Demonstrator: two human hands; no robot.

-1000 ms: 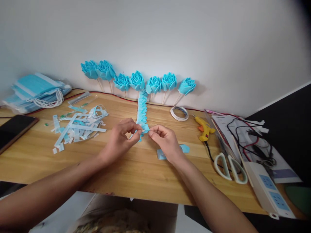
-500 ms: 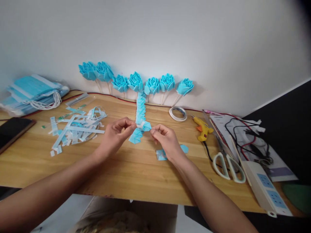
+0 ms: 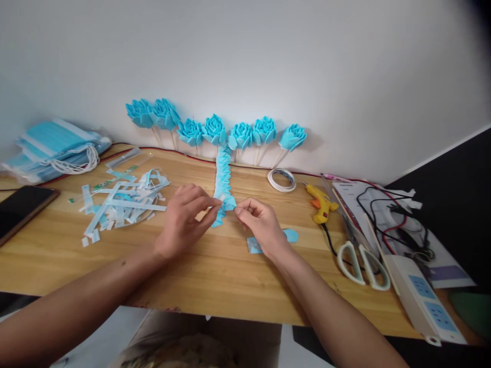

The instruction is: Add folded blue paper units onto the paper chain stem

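A long strip of overlapping folded blue petals runs across the wooden table from the wall toward me. My left hand pinches its near end from the left, finger and thumb closed on a small white tab there. My right hand pinches the same end from the right, fingers curled. Under my right wrist lie two small blue cut pieces.
Several blue fabric roses on sticks lean on the wall. Cut mask scraps, a stack of masks and a phone lie left. Right: tape roll, yellow glue gun, scissors, power strip, cables.
The near end of the petal strip was lifted and opened out half a second ago; now it is lowered and narrower, and my left hand has moved closer over it.
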